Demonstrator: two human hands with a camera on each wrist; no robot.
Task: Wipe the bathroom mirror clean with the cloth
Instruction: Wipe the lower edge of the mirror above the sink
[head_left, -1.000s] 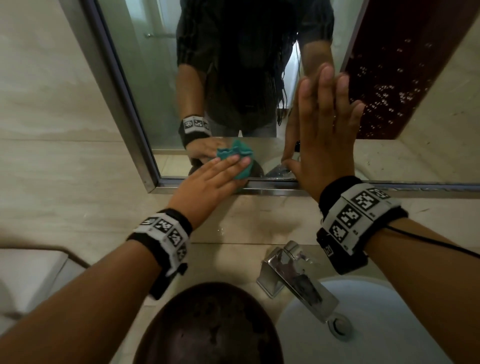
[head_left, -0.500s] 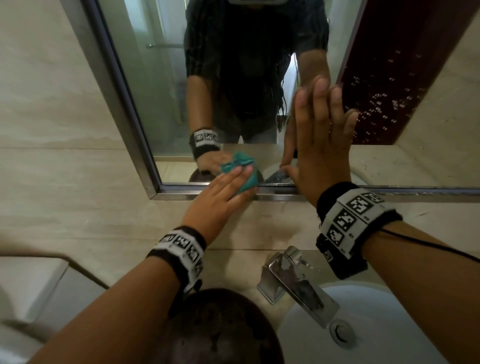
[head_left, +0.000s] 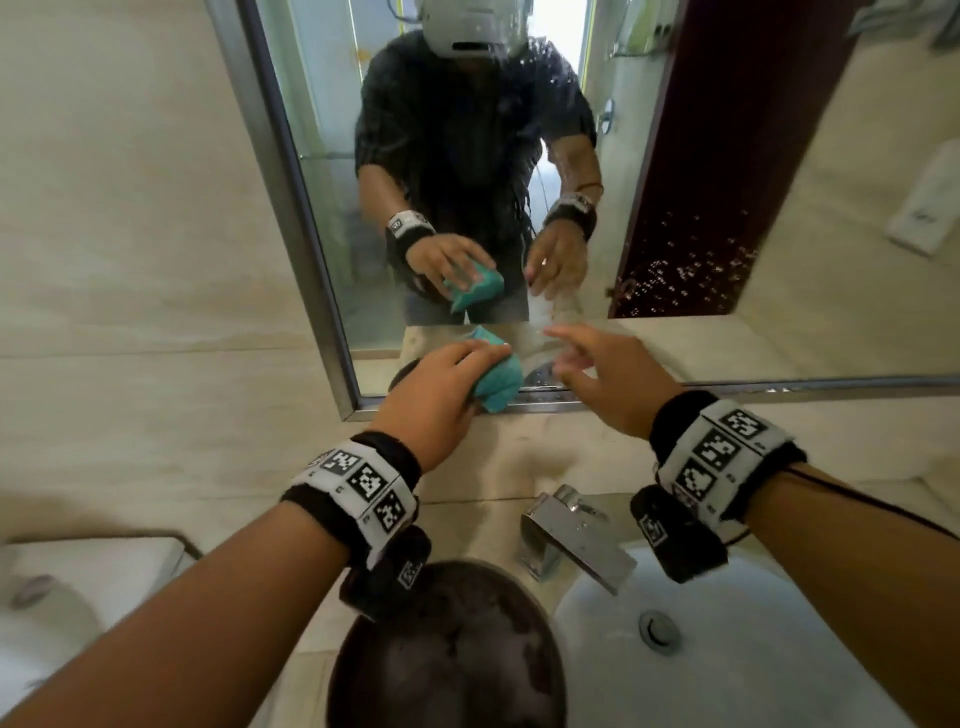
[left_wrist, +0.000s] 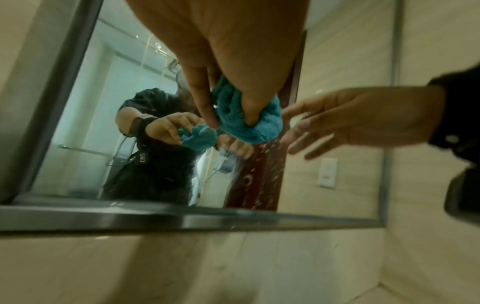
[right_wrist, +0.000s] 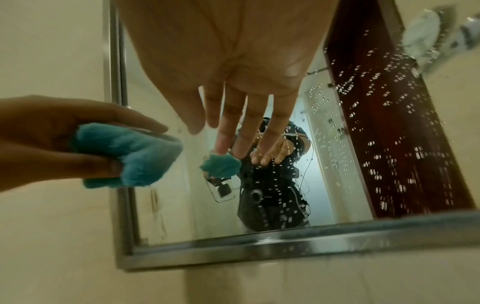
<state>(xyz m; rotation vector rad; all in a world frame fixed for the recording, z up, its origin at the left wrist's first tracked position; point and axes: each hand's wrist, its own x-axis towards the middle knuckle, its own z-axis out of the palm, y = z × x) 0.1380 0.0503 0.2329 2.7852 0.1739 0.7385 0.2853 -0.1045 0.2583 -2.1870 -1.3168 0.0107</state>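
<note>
My left hand (head_left: 447, 384) pinches a bunched teal cloth (head_left: 498, 382) between thumb and fingers, low in front of the steel-framed mirror (head_left: 701, 234). In the left wrist view the cloth (left_wrist: 249, 119) hangs a little off the glass (left_wrist: 85, 123), apart from its reflection. My right hand (head_left: 587, 364) hovers just right of the cloth, fingers straight and spread, holding nothing and off the glass. The right wrist view shows those fingers (right_wrist: 239, 123) pointing at the mirror (right_wrist: 389, 144), with the cloth (right_wrist: 130, 156) at the left. Water droplets (head_left: 691, 270) speckle the mirror's right part.
A chrome faucet (head_left: 576, 540) and a white sink basin (head_left: 753, 649) sit below my right wrist. A dark round object (head_left: 447, 649) lies below my left wrist. A white fixture (head_left: 52, 597) is at lower left. Beige tiled wall surrounds the mirror frame (head_left: 291, 208).
My right hand has come off the glass, where it lay flat, and dropped toward the cloth. My left hand has drawn the cloth back from the mirror. The head view has tilted up.
</note>
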